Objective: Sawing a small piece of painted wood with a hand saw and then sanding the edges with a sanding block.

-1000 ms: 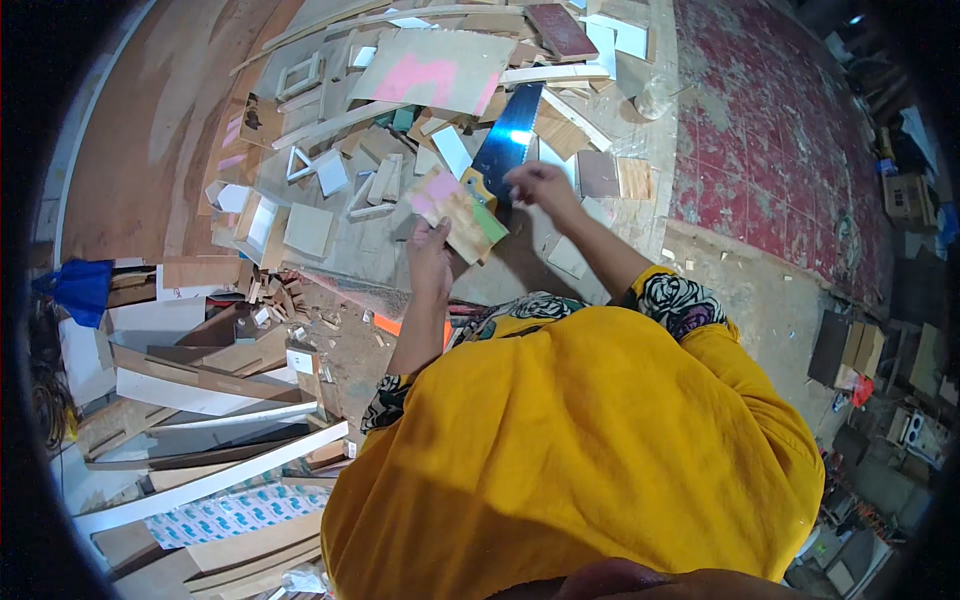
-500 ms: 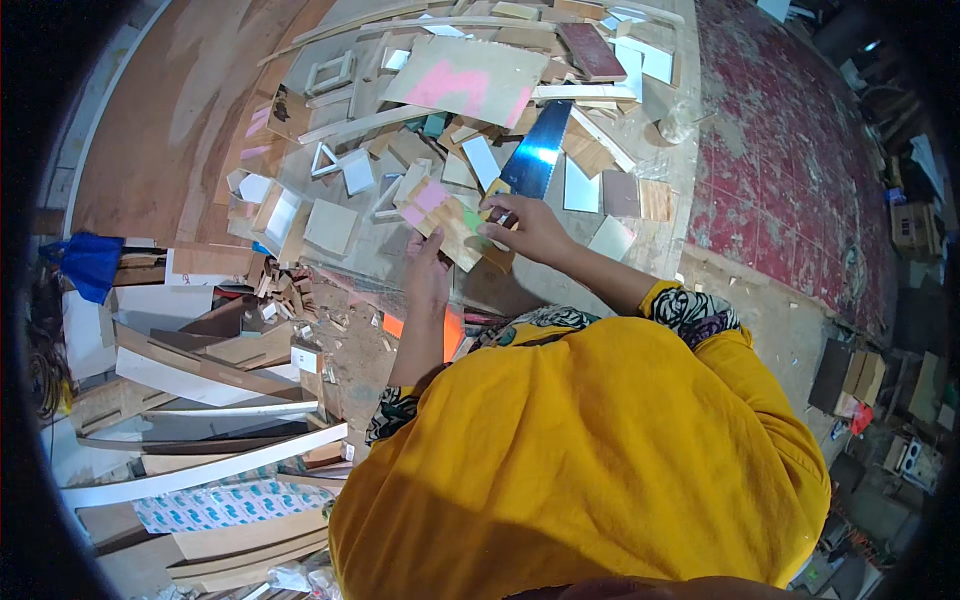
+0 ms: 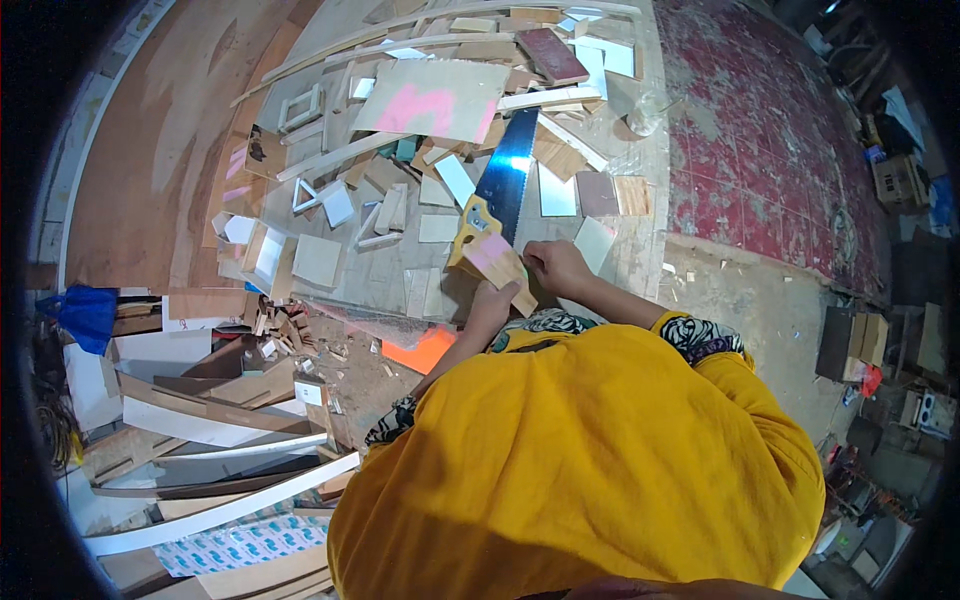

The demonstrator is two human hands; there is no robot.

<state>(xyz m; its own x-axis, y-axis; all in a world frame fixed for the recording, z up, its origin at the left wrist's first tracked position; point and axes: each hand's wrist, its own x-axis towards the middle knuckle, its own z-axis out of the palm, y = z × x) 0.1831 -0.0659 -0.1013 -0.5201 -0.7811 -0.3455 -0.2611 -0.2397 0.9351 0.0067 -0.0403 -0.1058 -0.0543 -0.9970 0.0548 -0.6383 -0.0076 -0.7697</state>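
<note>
In my left hand [image 3: 490,306] is a small flat wood block [image 3: 503,266] with a pink patch, gripped at its lower end. The block slants in front of my body and covers part of the handsaw's yellow handle. That handsaw [image 3: 507,165] lies on the work table, its shiny blade stretching away from me. Just right of the block, my right hand [image 3: 556,268] is closed with its fingers curled in. What it holds, if anything, is hidden.
Wood offcuts surround the saw, including a large pink-marked board [image 3: 430,100] and a dark red block [image 3: 551,56]. A clear jar [image 3: 645,115] stands at the table's right. Long boards [image 3: 230,505] are heaped at lower left, near an orange sheet [image 3: 420,350].
The wood block has moved right and nearer my body with my left hand, now overlapping the saw handle. My right hand has come away from the block to its right side.
</note>
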